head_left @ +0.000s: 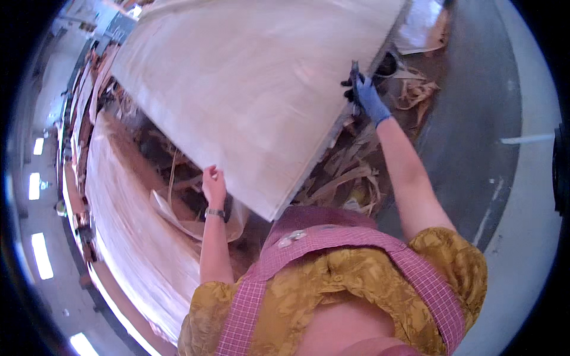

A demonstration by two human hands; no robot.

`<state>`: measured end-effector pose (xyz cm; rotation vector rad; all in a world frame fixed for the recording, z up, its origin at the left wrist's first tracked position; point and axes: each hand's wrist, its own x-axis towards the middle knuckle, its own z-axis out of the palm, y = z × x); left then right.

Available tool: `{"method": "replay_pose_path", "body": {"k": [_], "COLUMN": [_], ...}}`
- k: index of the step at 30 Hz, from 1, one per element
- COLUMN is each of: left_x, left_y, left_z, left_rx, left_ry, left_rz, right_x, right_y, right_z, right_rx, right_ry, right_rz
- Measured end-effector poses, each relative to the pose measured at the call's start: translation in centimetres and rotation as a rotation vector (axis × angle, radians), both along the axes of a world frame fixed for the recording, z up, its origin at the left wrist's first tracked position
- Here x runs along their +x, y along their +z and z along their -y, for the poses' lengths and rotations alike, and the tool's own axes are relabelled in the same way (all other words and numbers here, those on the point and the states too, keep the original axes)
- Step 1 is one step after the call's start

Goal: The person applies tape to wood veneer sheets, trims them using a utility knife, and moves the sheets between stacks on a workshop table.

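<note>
A large stack of pale wood veneer sheets (249, 89) fills the upper middle, with one corner pointing toward my apron. Beside its lower left edge is my left hand (214, 183), bare, with a band on the wrist. Its fingers are loosely bent and a little apart, and I see nothing in them. My right hand (367, 98), in a blue glove with dark fingers, is at the right edge of the stack. It grips a slim dark tool (355, 71) that stands up from the fist; its exact kind is unclear.
Torn veneer strips (350, 178) lie under and beside the stack on the right. Left of me is another big pale veneer pile (130, 219), with loose scraps in the gap. A whitish sheet (420, 26) lies at the far right, by the dark grey floor (469, 130).
</note>
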<state>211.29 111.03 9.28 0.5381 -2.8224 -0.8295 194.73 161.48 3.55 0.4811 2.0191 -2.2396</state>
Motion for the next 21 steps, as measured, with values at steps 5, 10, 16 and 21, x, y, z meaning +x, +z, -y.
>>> {"method": "replay_pose_path", "body": {"k": [5,10,16,21], "left_x": [-11.8,-13.4,-2.1,0.5], "left_y": [5.7,13.4,30.3,34.5], "left_z": [-26.7,-53.2,-73.5,-77.2], "left_rx": [0.352,0.725,1.228,1.223], "left_ry": [-0.664,-1.329,-1.728,-1.757], "left_rz": [0.017,-0.033,-0.014,0.061], "right_x": [10.6,19.8,29.8,32.8], "right_y": [-3.3,2.3,21.5,30.4], "right_z": [-13.0,-22.3,-21.3,-21.2], "right_rx": [-0.056,0.151,0.299,0.69], "right_ry": [-0.422,-0.819,-1.32,-1.413], "right_rz": [-0.165,-0.308,-0.523,-0.778]}}
